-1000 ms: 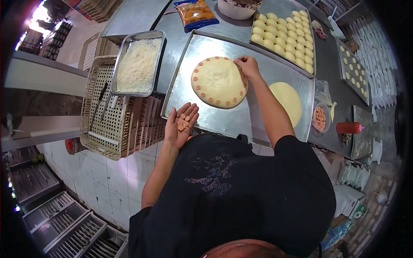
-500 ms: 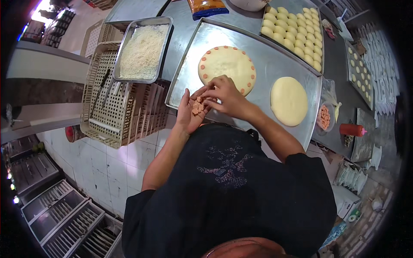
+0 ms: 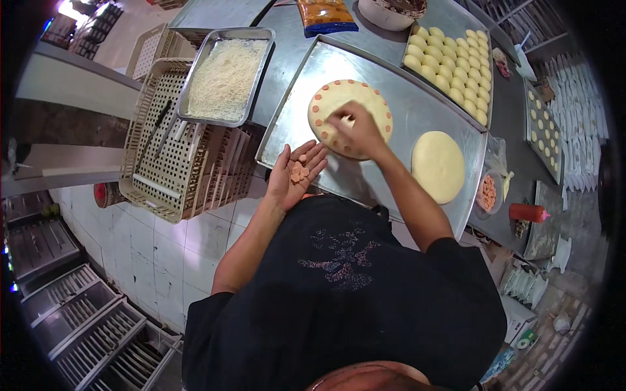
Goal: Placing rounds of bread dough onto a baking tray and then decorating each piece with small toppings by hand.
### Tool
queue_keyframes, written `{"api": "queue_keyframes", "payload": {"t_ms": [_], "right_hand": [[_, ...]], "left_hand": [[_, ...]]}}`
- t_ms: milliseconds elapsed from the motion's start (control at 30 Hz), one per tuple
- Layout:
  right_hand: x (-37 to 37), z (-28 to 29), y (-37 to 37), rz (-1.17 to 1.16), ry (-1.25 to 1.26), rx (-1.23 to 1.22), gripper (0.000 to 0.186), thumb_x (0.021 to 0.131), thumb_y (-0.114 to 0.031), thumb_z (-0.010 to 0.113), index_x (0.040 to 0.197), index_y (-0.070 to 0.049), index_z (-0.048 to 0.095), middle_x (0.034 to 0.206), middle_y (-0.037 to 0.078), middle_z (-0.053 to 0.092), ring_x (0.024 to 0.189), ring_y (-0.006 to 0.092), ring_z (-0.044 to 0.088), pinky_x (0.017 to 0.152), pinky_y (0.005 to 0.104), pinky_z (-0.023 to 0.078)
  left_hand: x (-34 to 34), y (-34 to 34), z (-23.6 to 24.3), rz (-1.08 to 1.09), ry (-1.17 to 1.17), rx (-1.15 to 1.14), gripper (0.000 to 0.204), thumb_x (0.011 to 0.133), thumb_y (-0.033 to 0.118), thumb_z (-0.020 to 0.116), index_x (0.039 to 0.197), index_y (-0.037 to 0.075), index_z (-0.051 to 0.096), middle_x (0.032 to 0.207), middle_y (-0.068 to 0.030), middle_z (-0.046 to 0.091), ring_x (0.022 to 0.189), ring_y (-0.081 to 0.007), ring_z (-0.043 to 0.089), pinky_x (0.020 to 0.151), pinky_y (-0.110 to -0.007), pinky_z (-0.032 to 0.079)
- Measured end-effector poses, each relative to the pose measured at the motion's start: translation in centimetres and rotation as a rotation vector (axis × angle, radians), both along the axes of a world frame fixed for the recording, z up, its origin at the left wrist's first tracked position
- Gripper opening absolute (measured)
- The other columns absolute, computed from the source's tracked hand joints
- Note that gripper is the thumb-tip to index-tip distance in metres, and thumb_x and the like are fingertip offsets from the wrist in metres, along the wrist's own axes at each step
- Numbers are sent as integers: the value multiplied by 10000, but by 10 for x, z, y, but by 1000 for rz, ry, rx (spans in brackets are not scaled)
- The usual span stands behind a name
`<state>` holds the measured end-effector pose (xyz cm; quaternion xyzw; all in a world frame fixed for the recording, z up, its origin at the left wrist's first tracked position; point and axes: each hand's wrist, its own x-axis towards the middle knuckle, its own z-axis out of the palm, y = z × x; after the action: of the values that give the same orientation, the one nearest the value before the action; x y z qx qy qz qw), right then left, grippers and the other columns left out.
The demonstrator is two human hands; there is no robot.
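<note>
My left hand (image 3: 282, 188) lies palm up beside the tray's near left side, holding a small pile of pinkish sausage slices (image 3: 298, 173) on its fingers and palm. Over a round, flat piece of pale dough (image 3: 337, 103) is my right hand (image 3: 364, 134), slightly blurred, its fingers drawn together; whatever is between them cannot be made out. Sausage slices ring the dough's edge, though the hand covers part of it. To the right, a second flat dough piece (image 3: 438, 166) has a plain top. Both pieces rest on a large metal tray (image 3: 403, 98).
Shredded pale topping fills a metal pan (image 3: 253, 107) at left, above stacked plastic crates (image 3: 147, 171). Dough balls crowd a tray (image 3: 486, 121) at far right. Nearer stand a tub of chopped pink pieces (image 3: 486, 193) and a red squeeze bottle (image 3: 527, 212). A packet (image 3: 324, 14) lies at the back.
My right hand has moved from the left palm away to the right, over the sliced-topped dough. My left hand's fingers have spread, showing the slices more fully. The view has shifted slightly.
</note>
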<state>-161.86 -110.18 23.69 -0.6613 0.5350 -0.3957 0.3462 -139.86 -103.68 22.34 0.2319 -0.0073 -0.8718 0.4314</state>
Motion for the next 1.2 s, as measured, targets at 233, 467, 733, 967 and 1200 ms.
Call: {"api": "queue_keyframes", "payload": {"t_ms": [233,467,733,967,1200], "right_hand": [[-16,-31,-82,-144,170,236,264,842,-215,705,919,32,755,797,143,728,752,206,678,742,363,518],[-3,-20,-82,-99,432,62,256,856,-216,683,949,10,759,854,166,711,798,279,658,807,374,504],[71,22,4,472,271,-277,215,838,-235,735,1021,-123,751,919,96,638,906,279,567,856,398,431],[66,19,11,427,287,-282,201,841,-191,732,1019,-97,728,905,92,652,875,272,586,851,388,446],[-35,-28,-73,-207,-16,187,293,867,-250,739,999,12,735,924,111,725,814,171,669,745,329,518]], "left_hand": [[20,5,3,82,-16,7,605,1084,418,337,1411,-82,434,1489,-257,441,1410,-366,416,1190,-474,357],[33,1,6,150,-31,16,627,1077,442,349,1406,-84,438,1487,-255,445,1404,-367,425,1191,-471,354],[38,-12,-8,58,29,-57,677,1068,524,308,1398,-46,463,1353,-181,575,1281,-284,553,1121,-426,426],[37,-11,-20,-38,77,-73,668,1054,530,362,1357,-48,505,1354,-179,582,1289,-284,549,1141,-436,411],[35,-9,1,31,-26,13,696,1060,513,353,1411,-84,424,1470,-258,458,1387,-360,445,1179,-465,372]]}}
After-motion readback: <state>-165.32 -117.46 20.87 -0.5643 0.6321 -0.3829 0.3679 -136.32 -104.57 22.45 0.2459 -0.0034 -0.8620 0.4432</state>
